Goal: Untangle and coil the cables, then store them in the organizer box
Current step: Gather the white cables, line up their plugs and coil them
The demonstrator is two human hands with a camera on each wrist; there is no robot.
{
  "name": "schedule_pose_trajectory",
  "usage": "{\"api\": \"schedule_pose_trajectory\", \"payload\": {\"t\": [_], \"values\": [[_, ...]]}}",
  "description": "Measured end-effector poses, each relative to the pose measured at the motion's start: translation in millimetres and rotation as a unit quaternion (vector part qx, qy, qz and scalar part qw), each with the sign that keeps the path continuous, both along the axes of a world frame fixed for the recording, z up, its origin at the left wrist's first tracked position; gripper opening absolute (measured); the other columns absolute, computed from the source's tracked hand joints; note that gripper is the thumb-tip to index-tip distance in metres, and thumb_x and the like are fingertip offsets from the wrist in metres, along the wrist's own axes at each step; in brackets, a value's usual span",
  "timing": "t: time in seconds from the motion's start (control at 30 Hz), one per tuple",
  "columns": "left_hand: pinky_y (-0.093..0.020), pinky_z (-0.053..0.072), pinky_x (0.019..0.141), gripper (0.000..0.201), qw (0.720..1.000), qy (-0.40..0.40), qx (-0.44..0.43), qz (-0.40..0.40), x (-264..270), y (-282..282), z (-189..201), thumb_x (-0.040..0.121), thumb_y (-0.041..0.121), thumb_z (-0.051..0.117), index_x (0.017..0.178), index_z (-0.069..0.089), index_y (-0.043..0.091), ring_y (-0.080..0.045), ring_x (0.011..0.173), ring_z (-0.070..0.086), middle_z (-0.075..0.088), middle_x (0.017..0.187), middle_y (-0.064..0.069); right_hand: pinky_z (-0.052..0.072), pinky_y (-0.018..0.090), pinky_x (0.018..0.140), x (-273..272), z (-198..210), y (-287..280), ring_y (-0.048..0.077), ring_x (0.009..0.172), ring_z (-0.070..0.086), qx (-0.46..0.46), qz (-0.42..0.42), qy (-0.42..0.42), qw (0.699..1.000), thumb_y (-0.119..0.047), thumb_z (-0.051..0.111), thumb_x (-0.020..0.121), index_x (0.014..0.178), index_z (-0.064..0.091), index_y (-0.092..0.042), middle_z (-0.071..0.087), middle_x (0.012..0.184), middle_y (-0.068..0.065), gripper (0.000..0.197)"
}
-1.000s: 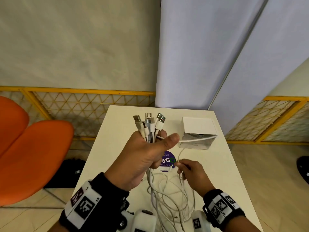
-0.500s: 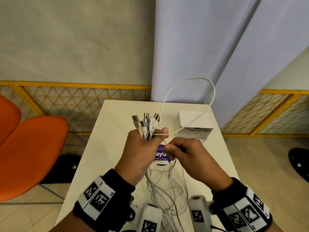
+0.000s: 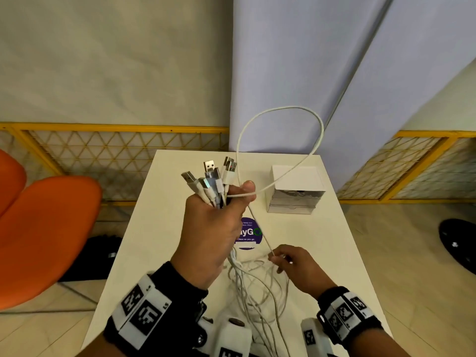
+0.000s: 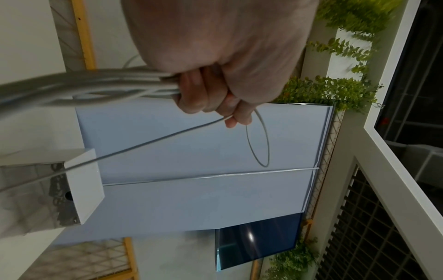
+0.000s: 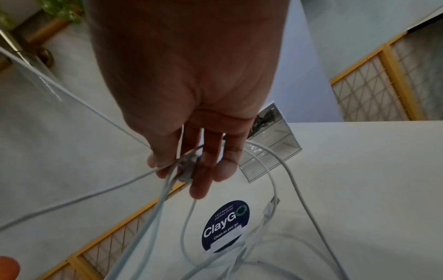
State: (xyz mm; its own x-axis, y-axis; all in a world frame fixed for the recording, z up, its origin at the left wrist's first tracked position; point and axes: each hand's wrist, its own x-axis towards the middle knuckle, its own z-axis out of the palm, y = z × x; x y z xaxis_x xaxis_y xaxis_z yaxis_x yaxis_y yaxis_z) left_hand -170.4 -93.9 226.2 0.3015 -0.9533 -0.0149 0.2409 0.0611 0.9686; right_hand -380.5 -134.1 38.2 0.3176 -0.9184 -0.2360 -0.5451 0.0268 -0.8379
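Note:
My left hand (image 3: 221,210) is raised above the table, gripping a bundle of white cables (image 3: 211,181) with several USB plugs sticking up out of the fist. One cable forms a tall loop (image 3: 304,112) above the fist, its end pinned under the left thumb. Lower and to the right, my right hand (image 3: 275,258) pinches a strand of that cable near the table. From the fist, loose cable lengths (image 3: 257,292) hang and pile up on the table. The organizer box (image 3: 296,191), white-topped with clear drawers, stands at the far right of the table.
The white table (image 3: 164,228) carries a round dark-blue sticker (image 3: 249,235) near its middle. An orange chair (image 3: 43,233) stands to the left. A yellow mesh fence and pale blue panels are behind the table. A black round object (image 3: 461,240) lies on the floor at right.
My right hand has dropped from beside the left thumb down toward the table, drawing a strand with it. The tall cable loop stands above the left fist, which stays raised.

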Motion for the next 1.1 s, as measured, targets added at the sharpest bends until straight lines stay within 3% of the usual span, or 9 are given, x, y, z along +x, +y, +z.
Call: {"api": "schedule_pose_trajectory", "payload": {"t": [0.1, 0.23, 0.37, 0.5, 0.63, 0.73, 0.87, 1.03, 1.1], "values": [[-0.025, 0.028, 0.050, 0.008, 1.000, 0.008, -0.007, 0.009, 1.1, -1.5, 3.8, 0.088, 0.008, 0.071, 0.080, 0.072, 0.009, -0.005, 0.037, 0.034, 0.047, 0.047, 0.011, 0.052, 0.021, 0.062, 8.4, -6.4, -4.3, 0.016, 0.067, 0.067, 0.009, -0.018, -0.022, 1.000, -0.014, 0.071, 0.089, 0.088, 0.070, -0.016, 0.070, 0.092, 0.000, 0.002], [-0.022, 0.025, 0.043, 0.007, 0.999, 0.032, 0.014, 0.032, 9.3, -5.4, 6.1, 0.089, 0.012, 0.071, 0.083, 0.070, 0.008, -0.011, 0.041, 0.020, 0.034, 0.048, 0.006, 0.060, 0.037, 0.075, 7.2, -10.2, -6.3, 0.024, 0.090, 0.071, 0.058, -0.024, -0.077, 0.995, 0.003, 0.063, 0.083, 0.094, 0.075, -0.016, 0.074, 0.103, 0.001, 0.025], [-0.020, 0.023, 0.041, 0.006, 0.997, 0.048, 0.030, 0.059, 13.6, -7.1, 4.3, 0.091, 0.012, 0.070, 0.089, 0.068, 0.007, -0.008, 0.040, 0.019, 0.034, 0.046, 0.010, 0.056, 0.039, 0.092, -5.3, -5.1, -4.1, 0.029, 0.111, 0.067, 0.178, -0.059, -0.236, 0.954, 0.025, 0.049, 0.084, 0.112, 0.067, 0.003, 0.069, 0.119, 0.017, 0.040], [-0.019, 0.021, 0.041, 0.006, 0.995, 0.068, 0.024, 0.064, 12.8, -7.5, 6.7, 0.091, 0.005, 0.068, 0.087, 0.069, 0.010, -0.007, 0.039, 0.019, 0.034, 0.045, 0.012, 0.053, 0.045, 0.098, -15.8, -6.1, -2.3, 0.037, 0.115, 0.064, 0.235, -0.097, -0.320, 0.913, 0.024, 0.048, 0.087, 0.117, 0.060, 0.010, 0.067, 0.125, 0.014, 0.035], [-0.020, 0.021, 0.040, 0.011, 0.995, 0.075, 0.012, 0.061, 10.9, -6.6, 12.5, 0.091, 0.004, 0.067, 0.082, 0.069, 0.011, -0.007, 0.039, 0.020, 0.034, 0.047, 0.010, 0.058, 0.046, 0.076, -20.3, -11.1, -2.0, 0.043, 0.091, 0.071, 0.162, -0.117, -0.189, 0.961, 0.010, 0.058, 0.091, 0.095, 0.068, 0.004, 0.068, 0.106, 0.025, 0.012], [-0.020, 0.021, 0.040, 0.009, 0.996, 0.070, 0.008, 0.048, 11.7, -8.0, 13.4, 0.091, 0.007, 0.067, 0.083, 0.069, 0.010, -0.008, 0.041, 0.019, 0.032, 0.049, 0.008, 0.056, 0.043, 0.070, -24.9, -24.4, -1.2, 0.032, 0.076, 0.073, 0.126, -0.136, -0.087, 0.979, 0.010, 0.059, 0.090, 0.086, 0.071, -0.003, 0.067, 0.098, 0.024, 0.018], [-0.021, 0.023, 0.042, 0.008, 0.999, 0.039, 0.017, 0.021, 11.5, -7.7, 9.3, 0.085, 0.014, 0.075, 0.077, 0.074, 0.015, -0.011, 0.042, 0.018, 0.029, 0.052, 0.001, 0.041, 0.011, 0.080, -22.0, -23.8, 2.8, 0.014, 0.099, 0.062, 0.041, -0.035, 0.128, 0.990, 0.009, 0.056, 0.081, 0.106, 0.068, -0.026, 0.066, 0.117, -0.002, 0.044], [-0.023, 0.024, 0.044, 0.008, 0.999, 0.009, 0.043, -0.020, 4.0, -5.4, 6.3, 0.082, 0.016, 0.078, 0.088, 0.078, 0.010, -0.012, 0.041, 0.020, 0.036, 0.046, 0.009, 0.028, 0.002, 0.095, 13.4, 51.6, 2.2, -0.001, 0.126, 0.043, 0.002, 0.064, 0.027, 0.998, -0.010, 0.066, 0.087, 0.138, 0.045, -0.036, 0.049, 0.137, -0.018, 0.061], [-0.022, 0.024, 0.044, 0.007, 0.998, 0.010, 0.045, -0.032, 0.9, -6.1, 6.0, 0.082, 0.014, 0.077, 0.088, 0.079, 0.010, -0.012, 0.041, 0.019, 0.034, 0.045, 0.010, 0.029, 0.013, 0.105, 30.6, 83.8, 5.1, -0.003, 0.132, 0.038, -0.018, 0.105, 0.004, 0.994, -0.035, 0.069, 0.086, 0.140, 0.039, -0.049, 0.045, 0.143, -0.023, 0.063]]}}
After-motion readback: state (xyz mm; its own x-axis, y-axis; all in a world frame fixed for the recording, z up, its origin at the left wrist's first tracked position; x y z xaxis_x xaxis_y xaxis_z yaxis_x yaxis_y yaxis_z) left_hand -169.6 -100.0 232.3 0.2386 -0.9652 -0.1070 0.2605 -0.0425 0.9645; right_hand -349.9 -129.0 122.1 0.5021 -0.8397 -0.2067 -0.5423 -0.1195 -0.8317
